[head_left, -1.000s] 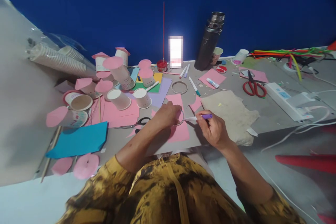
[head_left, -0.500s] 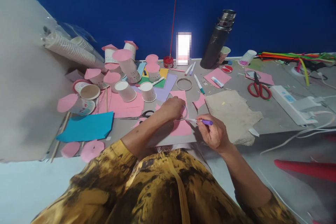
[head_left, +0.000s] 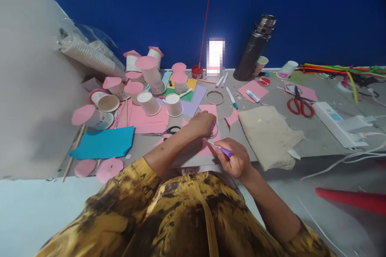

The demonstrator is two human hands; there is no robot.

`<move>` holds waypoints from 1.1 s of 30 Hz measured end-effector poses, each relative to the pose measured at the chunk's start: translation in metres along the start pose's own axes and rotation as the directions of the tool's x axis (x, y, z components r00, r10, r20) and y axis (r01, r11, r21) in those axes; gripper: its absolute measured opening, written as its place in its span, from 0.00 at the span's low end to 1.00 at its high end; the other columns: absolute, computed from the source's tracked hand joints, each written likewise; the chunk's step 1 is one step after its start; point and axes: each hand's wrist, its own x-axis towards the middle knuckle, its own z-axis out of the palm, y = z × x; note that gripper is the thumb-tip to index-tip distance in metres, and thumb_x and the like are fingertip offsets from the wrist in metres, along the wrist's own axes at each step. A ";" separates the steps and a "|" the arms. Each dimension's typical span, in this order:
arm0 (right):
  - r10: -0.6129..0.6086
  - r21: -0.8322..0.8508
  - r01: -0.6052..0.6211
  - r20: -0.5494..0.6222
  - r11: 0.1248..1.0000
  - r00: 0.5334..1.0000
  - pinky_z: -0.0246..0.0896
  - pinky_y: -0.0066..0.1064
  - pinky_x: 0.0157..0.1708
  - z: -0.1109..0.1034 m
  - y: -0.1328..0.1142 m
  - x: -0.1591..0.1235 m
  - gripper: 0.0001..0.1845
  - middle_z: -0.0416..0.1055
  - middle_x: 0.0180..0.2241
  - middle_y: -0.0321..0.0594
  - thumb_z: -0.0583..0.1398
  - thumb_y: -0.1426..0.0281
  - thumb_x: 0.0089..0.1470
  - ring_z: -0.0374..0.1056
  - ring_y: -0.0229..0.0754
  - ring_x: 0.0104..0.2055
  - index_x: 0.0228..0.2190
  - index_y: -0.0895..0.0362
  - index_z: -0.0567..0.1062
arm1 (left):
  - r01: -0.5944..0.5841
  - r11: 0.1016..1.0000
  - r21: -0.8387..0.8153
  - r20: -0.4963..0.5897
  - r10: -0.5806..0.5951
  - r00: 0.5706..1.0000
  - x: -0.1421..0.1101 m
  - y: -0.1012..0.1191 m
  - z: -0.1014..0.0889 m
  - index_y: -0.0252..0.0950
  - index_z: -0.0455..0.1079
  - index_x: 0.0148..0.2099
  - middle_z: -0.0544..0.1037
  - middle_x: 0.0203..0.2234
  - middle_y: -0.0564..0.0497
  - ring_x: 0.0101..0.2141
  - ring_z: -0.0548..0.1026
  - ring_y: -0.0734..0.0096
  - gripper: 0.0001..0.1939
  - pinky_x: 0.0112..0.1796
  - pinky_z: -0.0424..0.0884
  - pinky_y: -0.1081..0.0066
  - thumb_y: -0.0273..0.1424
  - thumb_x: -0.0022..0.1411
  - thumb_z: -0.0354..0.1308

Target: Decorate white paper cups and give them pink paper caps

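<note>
My left hand (head_left: 205,123) lies over a round ring (head_left: 216,130) on pink paper (head_left: 208,109), its fingers closed on the ring's edge and partly hidden. In my right hand (head_left: 234,158) is a marker with a purple end (head_left: 225,151), gripped between the fingers. Its white tip end points left, at the lower edge of the ring. A second ring (head_left: 215,97) rests on the table just beyond my left hand. Black-handled scissors (head_left: 172,130) lie left of my left forearm, partly covered.
Paper cups (head_left: 148,103), several with pink paper tops, crowd the left beside a blue sheet (head_left: 104,142). At the back stand a lit phone (head_left: 215,56) and a dark flask (head_left: 255,50). To the right are a cloth (head_left: 273,136), red-handled scissors (head_left: 300,106) and a power strip (head_left: 334,124).
My right hand has moved left and slightly toward me, bringing the marker's tip to the ring's lower edge. My left hand stays on the ring. The whole view has shifted a little.
</note>
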 end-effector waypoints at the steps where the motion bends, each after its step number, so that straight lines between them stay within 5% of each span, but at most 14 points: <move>1: -0.001 0.002 0.001 -0.002 1.000 1.000 0.73 0.36 0.36 0.002 0.000 -0.001 0.10 0.79 0.33 0.46 0.57 0.77 0.65 0.76 0.45 0.34 0.47 0.57 0.70 | -0.001 1.000 0.001 0.006 0.001 1.000 0.000 0.000 -0.001 0.39 0.73 0.59 0.76 0.51 0.40 0.48 0.78 0.56 0.29 0.47 0.73 0.66 0.28 0.54 0.66; 10: 0.029 -0.017 -0.028 0.009 0.999 1.000 0.74 0.35 0.36 0.007 -0.004 0.003 0.07 0.79 0.31 0.46 0.55 0.75 0.66 0.77 0.45 0.33 0.43 0.58 0.73 | -0.012 1.000 0.006 0.035 0.012 0.999 0.000 0.001 -0.004 0.38 0.71 0.61 0.76 0.50 0.40 0.52 0.76 0.54 0.30 0.50 0.72 0.64 0.29 0.55 0.66; 19: 0.265 -0.208 -0.297 -0.171 0.932 0.949 0.70 0.30 0.30 -0.065 0.016 0.010 0.07 0.80 0.27 0.40 0.57 0.71 0.65 0.77 0.41 0.27 0.38 0.56 0.76 | -0.048 0.999 -0.009 0.024 0.048 0.999 -0.005 0.001 -0.001 0.34 0.74 0.55 0.75 0.48 0.38 0.50 0.76 0.49 0.22 0.48 0.72 0.59 0.38 0.60 0.63; 23: 0.303 -0.209 -0.368 -0.288 0.906 0.908 0.67 0.29 0.26 -0.080 0.029 0.024 0.08 0.78 0.24 0.37 0.58 0.68 0.66 0.75 0.40 0.22 0.38 0.56 0.77 | -0.034 0.999 -0.007 0.000 0.034 0.999 -0.003 0.002 0.008 0.33 0.74 0.53 0.74 0.48 0.37 0.50 0.75 0.48 0.23 0.46 0.72 0.60 0.40 0.58 0.67; 28: 0.331 -0.123 -0.369 -0.251 0.921 0.910 0.67 0.29 0.26 -0.068 0.043 0.055 0.11 0.77 0.23 0.36 0.58 0.64 0.66 0.72 0.38 0.20 0.37 0.56 0.78 | -0.026 0.999 0.019 -0.052 0.027 0.998 -0.006 0.006 0.018 0.32 0.73 0.53 0.76 0.48 0.37 0.52 0.75 0.49 0.22 0.47 0.72 0.61 0.38 0.61 0.66; 33: 0.435 0.136 -0.426 -0.045 0.895 0.899 0.67 0.30 0.26 -0.036 0.062 0.095 0.17 0.75 0.20 0.35 0.58 0.57 0.66 0.71 0.39 0.21 0.37 0.57 0.77 | -0.008 1.000 0.013 -0.127 0.010 0.992 -0.016 0.010 0.033 0.30 0.68 0.59 0.79 0.47 0.37 0.49 0.77 0.51 0.21 0.47 0.73 0.58 0.34 0.68 0.58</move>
